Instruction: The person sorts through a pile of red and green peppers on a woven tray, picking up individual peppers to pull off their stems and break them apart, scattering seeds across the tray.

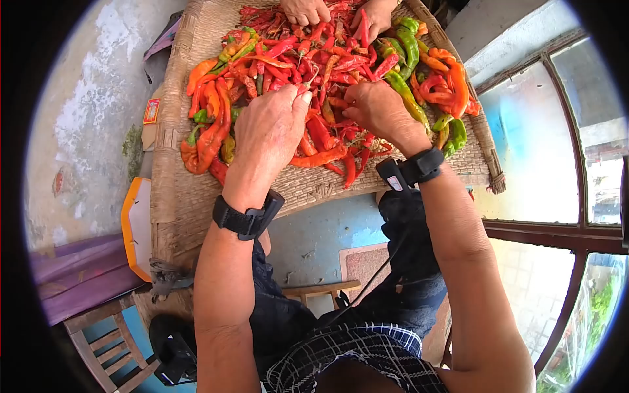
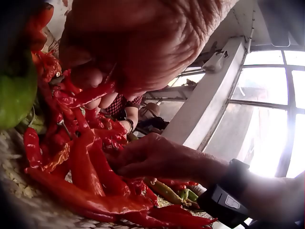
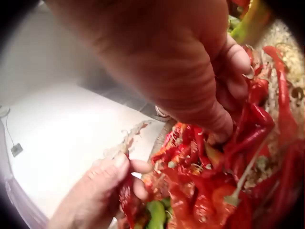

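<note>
Left hand (image 1: 270, 128) pinches a red pepper (image 3: 127, 200); right hand (image 1: 381, 110), apart from it, dips bent fingers among the loose red peppers (image 1: 321, 131), its grip indeterminable. Beneath lies the woven tray (image 1: 171, 216), red peppers heaped centrally, orange peppers (image 1: 213, 137) left and right, green peppers (image 1: 408, 49) chiefly right. Another person's hands (image 1: 305, 11) touch the heap's far side.

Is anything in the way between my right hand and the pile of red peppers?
No, nothing visible stands between them: your right hand is down at the pile of red peppers, fingertips among them. Your left hand, holding a red pepper, is off to the side.
</note>
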Demonstrator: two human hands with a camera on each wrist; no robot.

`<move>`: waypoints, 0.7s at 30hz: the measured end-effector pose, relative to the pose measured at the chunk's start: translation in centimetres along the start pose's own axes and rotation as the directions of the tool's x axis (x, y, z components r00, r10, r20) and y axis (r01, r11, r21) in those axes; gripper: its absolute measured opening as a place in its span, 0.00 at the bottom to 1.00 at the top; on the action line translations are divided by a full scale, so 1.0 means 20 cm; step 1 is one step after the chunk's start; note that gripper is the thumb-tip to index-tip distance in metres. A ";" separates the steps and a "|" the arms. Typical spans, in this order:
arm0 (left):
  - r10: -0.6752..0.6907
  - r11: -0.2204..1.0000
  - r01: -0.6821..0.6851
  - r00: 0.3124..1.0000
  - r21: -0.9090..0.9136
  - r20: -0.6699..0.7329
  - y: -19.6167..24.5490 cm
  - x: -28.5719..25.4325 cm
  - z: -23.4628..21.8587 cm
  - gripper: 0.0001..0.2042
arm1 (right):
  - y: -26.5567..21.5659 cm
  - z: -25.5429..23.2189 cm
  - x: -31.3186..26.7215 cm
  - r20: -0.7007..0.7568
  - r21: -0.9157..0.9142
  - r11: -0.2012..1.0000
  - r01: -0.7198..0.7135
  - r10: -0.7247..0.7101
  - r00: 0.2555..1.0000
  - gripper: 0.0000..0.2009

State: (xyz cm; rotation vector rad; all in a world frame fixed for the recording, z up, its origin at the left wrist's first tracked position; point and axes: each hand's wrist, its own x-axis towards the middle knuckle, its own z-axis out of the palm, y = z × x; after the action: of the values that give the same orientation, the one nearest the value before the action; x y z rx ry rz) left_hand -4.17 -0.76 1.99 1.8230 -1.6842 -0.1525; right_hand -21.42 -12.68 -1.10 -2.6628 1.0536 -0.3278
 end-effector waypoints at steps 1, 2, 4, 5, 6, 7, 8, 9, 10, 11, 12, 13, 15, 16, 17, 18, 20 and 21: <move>-0.005 1.000 0.005 1.000 0.001 0.012 0.00 0.00 0.00 0.14 | -0.01 0.00 0.00 -0.027 -0.058 0.998 0.005 -0.007 1.000 0.08; -0.005 1.000 0.005 1.000 0.003 0.011 0.00 0.00 0.00 0.14 | -0.02 0.01 0.00 -0.054 -0.114 0.993 0.008 -0.014 0.998 0.08; 0.015 0.998 -0.015 1.000 -0.054 -0.004 -0.02 0.00 0.00 0.13 | -0.02 -0.04 0.01 -0.033 -0.013 1.000 0.010 -0.011 0.999 0.08; 0.012 0.998 -0.013 1.000 -0.055 -0.005 -0.02 0.00 0.00 0.13 | -0.01 -0.08 0.00 -0.008 0.086 0.996 0.009 -0.008 1.000 0.08; 0.009 0.997 -0.009 1.000 -0.075 -0.009 -0.02 0.00 0.00 0.12 | -0.02 -0.11 -0.01 0.005 0.152 0.988 -0.019 0.019 1.000 0.09; 0.005 0.995 -0.006 1.000 -0.096 -0.012 -0.03 0.00 0.00 0.12 | 0.00 -0.15 -0.01 0.008 0.151 0.988 -0.018 0.017 1.000 0.09; 0.003 0.995 -0.004 1.000 -0.096 -0.013 -0.04 0.00 0.00 0.12 | 0.02 -0.18 -0.02 0.086 0.213 0.976 -0.036 0.018 0.996 0.09; 0.014 0.995 -0.016 1.000 -0.100 -0.024 -0.05 0.00 0.01 0.11 | 0.02 -0.21 -0.02 0.162 0.273 0.960 -0.059 0.014 0.987 0.09; 0.026 0.994 -0.030 0.999 -0.104 -0.035 -0.05 0.00 0.02 0.10 | 0.02 -0.25 -0.03 0.239 0.322 0.938 -0.127 0.049 0.970 0.10; 0.028 0.994 -0.032 0.999 -0.104 -0.035 -0.06 0.00 0.02 0.10 | 0.02 -0.27 -0.04 0.238 0.322 0.938 -0.127 0.050 0.970 0.10; 0.032 0.993 -0.035 0.999 -0.113 -0.030 -0.05 -0.01 0.01 0.09 | 0.02 -0.28 -0.05 0.281 0.434 0.888 -0.151 0.026 0.959 0.11; 0.035 0.992 -0.038 0.999 -0.122 -0.026 -0.05 -0.01 0.01 0.09 | 0.01 -0.29 -0.06 0.320 0.539 0.823 -0.178 -0.004 0.947 0.11; 0.043 0.992 -0.046 0.999 -0.121 -0.028 -0.05 -0.01 0.02 0.08 | 0.00 -0.32 -0.07 0.337 0.538 0.817 -0.205 0.015 0.942 0.11; 0.050 0.992 -0.053 0.998 -0.118 -0.030 -0.05 -0.01 0.02 0.08 | 0.01 -0.33 -0.07 0.341 0.567 0.789 -0.238 0.039 0.939 0.12; 0.052 0.992 -0.055 0.998 -0.117 -0.029 -0.05 -0.01 0.02 0.08 | 0.01 -0.33 -0.08 0.346 0.595 0.757 -0.270 0.063 0.936 0.12; 0.049 0.993 -0.051 0.999 -0.103 -0.024 -0.05 -0.01 0.02 0.08 | 0.03 -0.33 -0.08 0.345 0.596 0.755 -0.273 0.066 0.936 0.12; 0.044 0.995 -0.045 0.999 -0.092 -0.012 -0.04 -0.01 0.03 0.08 | 0.08 -0.32 -0.07 0.230 0.841 0.514 -0.169 -0.057 0.972 0.13; 0.027 0.993 -0.027 1.000 -0.113 0.000 -0.02 -0.01 0.02 0.08 | 0.08 -0.30 -0.06 0.232 0.842 0.512 -0.172 -0.054 0.971 0.13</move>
State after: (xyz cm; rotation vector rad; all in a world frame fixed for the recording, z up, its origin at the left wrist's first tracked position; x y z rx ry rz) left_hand -3.94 -0.80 1.43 1.7164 -1.6657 -0.2334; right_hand -25.04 -13.87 3.91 -1.6776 0.6318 -0.3844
